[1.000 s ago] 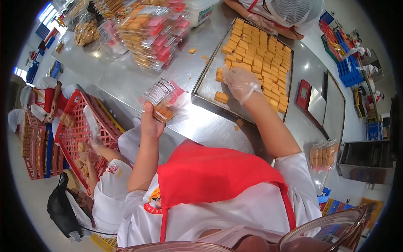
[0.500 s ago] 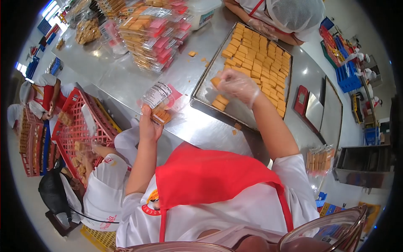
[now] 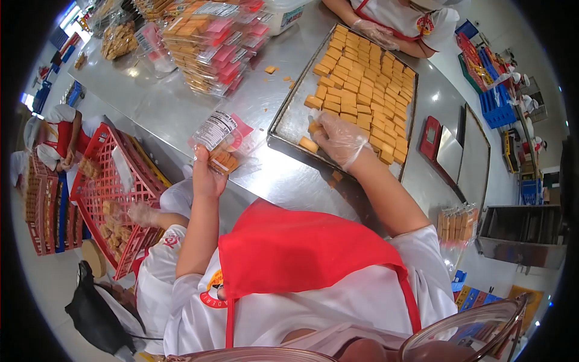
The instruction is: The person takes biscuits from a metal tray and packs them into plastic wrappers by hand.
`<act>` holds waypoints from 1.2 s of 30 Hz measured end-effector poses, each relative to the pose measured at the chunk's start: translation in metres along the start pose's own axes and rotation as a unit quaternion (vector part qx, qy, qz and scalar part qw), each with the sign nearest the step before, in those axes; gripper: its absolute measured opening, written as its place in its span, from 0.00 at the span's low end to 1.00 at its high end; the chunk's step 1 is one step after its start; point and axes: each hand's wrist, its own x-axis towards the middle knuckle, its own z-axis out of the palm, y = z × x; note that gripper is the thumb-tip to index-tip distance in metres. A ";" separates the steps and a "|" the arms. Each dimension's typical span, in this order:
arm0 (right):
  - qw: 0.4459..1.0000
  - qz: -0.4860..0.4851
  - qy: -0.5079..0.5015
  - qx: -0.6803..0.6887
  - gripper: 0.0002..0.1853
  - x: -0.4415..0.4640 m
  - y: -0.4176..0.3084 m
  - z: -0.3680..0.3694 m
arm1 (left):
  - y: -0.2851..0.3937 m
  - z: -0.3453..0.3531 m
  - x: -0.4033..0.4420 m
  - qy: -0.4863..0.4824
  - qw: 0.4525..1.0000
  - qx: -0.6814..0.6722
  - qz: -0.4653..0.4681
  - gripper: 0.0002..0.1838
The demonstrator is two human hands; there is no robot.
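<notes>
My left hand is closed round the lower part of a clear plastic bag with a white nutrition label and a pink patch. Several golden rectangular cookies show inside it. Over the near left part of a metal baking tray, my right hand in a clear glove pinches a cookie between thumb and fingers. One loose cookie lies on the tray just below that hand. Tight rows of cut cookies cover the tray beyond and to the right.
A tall stack of filled bags stands at the back left, near a white plastic tub. A red scale is right of the tray. Across the table rests a co-worker's gloved hand. Another person reaches over a red crate at left.
My right hand has moved slightly down, and one of two loose cookies near it is no longer lying there. The left hand still holds the bag. The co-worker opposite has leaned back.
</notes>
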 end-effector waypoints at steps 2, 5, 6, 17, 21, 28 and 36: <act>1.000 0.004 -0.010 -0.020 0.12 0.001 0.001 0.006 | 0.001 0.002 -0.002 -0.008 1.000 0.002 0.004 0.23; 0.999 0.020 -0.004 0.046 0.12 0.003 0.004 0.005 | 0.001 0.001 -0.002 -0.022 1.000 -0.008 0.004 0.23; 0.994 0.041 0.006 0.102 0.11 0.003 0.007 0.005 | 0.001 0.002 -0.002 -0.023 1.000 -0.012 0.005 0.23; 0.994 -0.087 0.065 0.016 0.10 -0.003 0.013 0.019 | 0.000 0.010 -0.004 -0.002 1.000 0.009 0.020 0.23; 0.995 -0.097 0.025 0.008 0.07 -0.004 0.012 0.009 | 0.001 0.011 -0.002 -0.021 0.999 0.004 0.026 0.23; 0.764 0.141 0.013 0.629 0.17 -0.007 -0.002 -0.002 | 0.003 0.018 -0.015 0.028 0.994 0.104 -0.022 0.24; 0.980 -0.018 0.189 0.063 0.14 0.009 -0.002 -0.026 | 0.019 0.012 -0.023 0.020 0.975 0.211 0.066 0.18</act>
